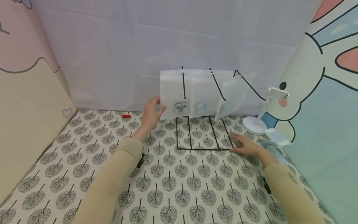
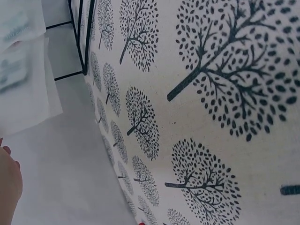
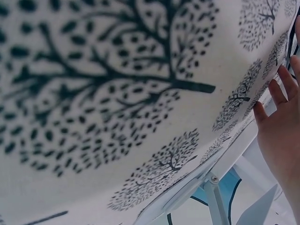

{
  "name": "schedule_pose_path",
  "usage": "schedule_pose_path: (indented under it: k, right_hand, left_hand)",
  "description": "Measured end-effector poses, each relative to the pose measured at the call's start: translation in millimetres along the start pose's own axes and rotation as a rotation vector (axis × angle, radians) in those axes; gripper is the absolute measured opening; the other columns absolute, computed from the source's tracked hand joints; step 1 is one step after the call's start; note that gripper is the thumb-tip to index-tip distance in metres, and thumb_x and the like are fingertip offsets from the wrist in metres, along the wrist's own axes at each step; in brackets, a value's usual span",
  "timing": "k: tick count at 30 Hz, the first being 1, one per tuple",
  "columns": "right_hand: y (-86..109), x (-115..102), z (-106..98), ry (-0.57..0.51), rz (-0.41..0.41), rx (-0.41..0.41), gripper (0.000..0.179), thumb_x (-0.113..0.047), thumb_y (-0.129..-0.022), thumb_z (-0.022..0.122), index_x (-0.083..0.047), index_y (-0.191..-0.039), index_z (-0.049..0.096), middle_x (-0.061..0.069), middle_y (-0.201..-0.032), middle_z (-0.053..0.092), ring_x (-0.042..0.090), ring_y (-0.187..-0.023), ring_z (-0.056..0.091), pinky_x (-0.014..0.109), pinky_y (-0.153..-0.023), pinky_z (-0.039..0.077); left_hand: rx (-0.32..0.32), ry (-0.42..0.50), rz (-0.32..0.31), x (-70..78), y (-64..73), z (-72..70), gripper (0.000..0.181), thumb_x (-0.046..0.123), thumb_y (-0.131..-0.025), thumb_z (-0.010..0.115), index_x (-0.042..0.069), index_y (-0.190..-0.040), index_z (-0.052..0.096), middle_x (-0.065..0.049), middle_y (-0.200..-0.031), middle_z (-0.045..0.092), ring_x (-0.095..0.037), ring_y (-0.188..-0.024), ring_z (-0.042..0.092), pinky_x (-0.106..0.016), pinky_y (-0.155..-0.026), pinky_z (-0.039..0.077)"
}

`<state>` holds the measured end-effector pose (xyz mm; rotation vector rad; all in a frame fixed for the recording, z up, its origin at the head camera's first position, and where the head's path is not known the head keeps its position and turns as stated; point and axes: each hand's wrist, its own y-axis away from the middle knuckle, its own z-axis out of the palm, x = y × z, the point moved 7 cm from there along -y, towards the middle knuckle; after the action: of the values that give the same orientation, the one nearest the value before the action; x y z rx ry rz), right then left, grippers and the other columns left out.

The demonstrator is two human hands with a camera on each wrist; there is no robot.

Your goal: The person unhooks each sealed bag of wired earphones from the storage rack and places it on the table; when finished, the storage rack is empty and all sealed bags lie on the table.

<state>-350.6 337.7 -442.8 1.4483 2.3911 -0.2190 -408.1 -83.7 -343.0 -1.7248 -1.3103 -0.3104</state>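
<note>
Three frosted plastic bags hang from the upper wires of a black wire rack (image 1: 204,149). The left bag (image 1: 172,88) shows a dark earbud-like shape through it; paler shapes show in the middle bag (image 1: 205,90) and right bag (image 1: 235,93). My left hand (image 1: 149,115) is at the left bag's side edge, thumb apart, some fingertips hidden behind the bag. In the left wrist view that hand (image 2: 8,187) is partly cut off below a bag (image 2: 28,98). My right hand (image 1: 246,146) lies beside the rack's front right corner, fingers spread; the right wrist view shows this hand (image 3: 281,126) too.
A white phone stand (image 1: 254,124) stands at the back right, with a pale blue folding stand (image 1: 275,146) in front of it. A small red object (image 1: 126,116) lies at the back left. Fabric walls enclose the tree-patterned tablecloth (image 1: 167,199).
</note>
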Motion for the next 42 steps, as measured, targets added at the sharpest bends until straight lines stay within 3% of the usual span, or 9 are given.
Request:
schedule_pose_path:
  k: [5, 12, 21, 29, 35, 42]
  right_hand:
    - [-0.7, 3.2, 0.8, 0.008, 0.007, -0.003, 0.078, -0.045, -0.086, 0.065, -0.005, -0.145, 0.035, 0.028, -0.148, 0.027, 0.052, -0.131, 0.028, 0.071, -0.102, 0.025]
    - [1.1, 0.3, -1.6, 0.017, -0.006, 0.009, 0.075, -0.042, -0.087, 0.064, -0.004, -0.144, 0.034, 0.028, -0.148, 0.026, 0.053, -0.131, 0.026, 0.072, -0.102, 0.023]
    - [4.1, -0.6, -2.5, 0.011, -0.022, 0.015, 0.073, -0.038, -0.088, 0.065, -0.002, -0.144, 0.035, 0.029, -0.148, 0.026, 0.053, -0.131, 0.027, 0.071, -0.101, 0.025]
    - [4.3, 3.1, -5.6, -0.024, 0.014, 0.008, 0.073, -0.039, -0.087, 0.065, -0.003, -0.144, 0.036, 0.029, -0.148, 0.025, 0.052, -0.132, 0.025, 0.071, -0.103, 0.022]
    - [5.1, 4.9, -5.0, -0.026, 0.048, -0.001, 0.073, -0.043, -0.088, 0.063, -0.004, -0.144, 0.036, 0.027, -0.149, 0.025, 0.051, -0.133, 0.024, 0.07, -0.103, 0.023]
    - [5.4, 2.4, -7.5, 0.018, 0.03, 0.007, 0.073, -0.044, -0.088, 0.062, -0.004, -0.144, 0.036, 0.028, -0.149, 0.025, 0.051, -0.133, 0.025, 0.07, -0.104, 0.022]
  left_hand:
    - [0.065, 0.04, 0.012, -5.0, 2.8, -2.1, 0.032, 0.028, -0.09, 0.063, 0.006, -0.112, 0.059, -0.009, -0.104, 0.062, -0.025, -0.1, 0.054, -0.039, -0.093, 0.045]
    - [0.123, 0.082, 0.068, -0.6, 5.0, -11.8, 0.024, 0.025, -0.088, 0.065, 0.003, -0.096, 0.063, -0.011, -0.094, 0.065, -0.026, -0.09, 0.057, -0.04, -0.088, 0.048]
    - [0.121, 0.194, 0.063, 2.9, 13.0, -18.5, 0.021, 0.021, -0.088, 0.066, 0.001, -0.097, 0.065, -0.012, -0.093, 0.063, -0.022, -0.089, 0.057, -0.029, -0.076, 0.057]
    - [0.149, 0.283, 0.065, 9.9, 18.9, -31.8, 0.019, 0.02, -0.088, 0.067, 0.002, -0.096, 0.065, -0.009, -0.084, 0.065, -0.015, -0.077, 0.055, -0.018, -0.068, 0.051]
    - [0.162, 0.274, 0.1, 20.0, 23.3, -42.8, 0.017, 0.015, -0.087, 0.068, 0.0, -0.095, 0.065, -0.01, -0.081, 0.066, -0.012, -0.072, 0.054, -0.014, -0.063, 0.048]
    - [0.175, 0.297, 0.136, 30.3, 28.1, -55.9, 0.016, 0.015, -0.087, 0.068, 0.0, -0.092, 0.066, -0.01, -0.075, 0.065, -0.011, -0.065, 0.052, -0.013, -0.059, 0.045]
